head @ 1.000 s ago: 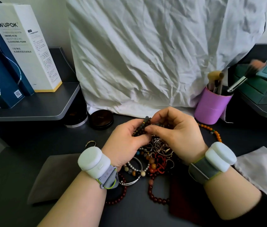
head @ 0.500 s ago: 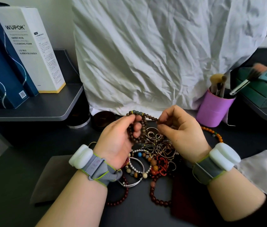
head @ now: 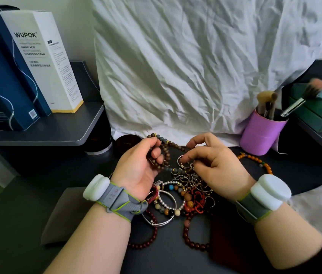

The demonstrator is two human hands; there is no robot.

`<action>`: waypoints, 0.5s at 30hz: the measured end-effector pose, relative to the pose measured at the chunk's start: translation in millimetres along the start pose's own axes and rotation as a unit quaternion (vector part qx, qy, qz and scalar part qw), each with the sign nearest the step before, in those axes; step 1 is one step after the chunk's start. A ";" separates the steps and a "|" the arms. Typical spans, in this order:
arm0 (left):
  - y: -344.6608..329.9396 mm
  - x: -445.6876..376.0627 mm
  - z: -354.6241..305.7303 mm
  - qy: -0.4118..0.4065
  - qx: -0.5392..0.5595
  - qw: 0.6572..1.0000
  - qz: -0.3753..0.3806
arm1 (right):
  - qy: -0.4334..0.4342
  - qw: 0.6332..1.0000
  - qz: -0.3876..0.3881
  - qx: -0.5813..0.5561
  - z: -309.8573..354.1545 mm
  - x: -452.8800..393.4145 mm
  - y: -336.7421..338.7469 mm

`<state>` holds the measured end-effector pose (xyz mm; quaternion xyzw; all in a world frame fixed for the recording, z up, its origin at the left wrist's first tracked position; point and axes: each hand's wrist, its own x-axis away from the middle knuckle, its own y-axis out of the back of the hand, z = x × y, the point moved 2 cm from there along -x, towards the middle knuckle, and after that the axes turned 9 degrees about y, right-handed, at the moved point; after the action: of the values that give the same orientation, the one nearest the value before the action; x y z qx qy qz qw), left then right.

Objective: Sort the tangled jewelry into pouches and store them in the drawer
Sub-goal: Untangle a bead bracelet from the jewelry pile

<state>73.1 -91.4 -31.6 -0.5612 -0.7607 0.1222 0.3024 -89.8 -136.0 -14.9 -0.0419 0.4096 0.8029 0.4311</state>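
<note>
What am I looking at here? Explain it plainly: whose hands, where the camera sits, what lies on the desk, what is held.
There is no machine here. A person wears a camera on the head, so the single picture looks forward and down at their own two hands. The white pods strapped to both wrists look like tracking bands.

On the dark desk lies a tangled pile of jewelry: bead bracelets, metal rings and bangles. An orange bead string lies apart to the right. A grey pouch lies at the left, a pale one at the right. A purple cup of brushes stands behind, before a crumpled white cloth. Boxes stand on a shelf.

The left hand grips a brown bead bracelet. The right hand pinches at the same strand, apparently freeing it from the pile.
</note>
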 end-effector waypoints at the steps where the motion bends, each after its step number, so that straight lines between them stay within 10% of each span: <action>1: 1.3 -0.2 -1.1 -0.006 -0.002 1.000 -0.006 | 0.000 1.000 -0.004 0.004 -0.8 -0.2 0.2; 15: 7.0 -4.1 -4.4 -0.031 0.012 0.998 -0.046 | 0.033 0.994 0.055 0.093 1.2 -2.3 0.3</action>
<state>81.9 -93.4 -33.1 -0.5178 -0.7933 0.1347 0.2904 -88.3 -136.8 -13.0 -0.0052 0.4979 0.7822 0.3746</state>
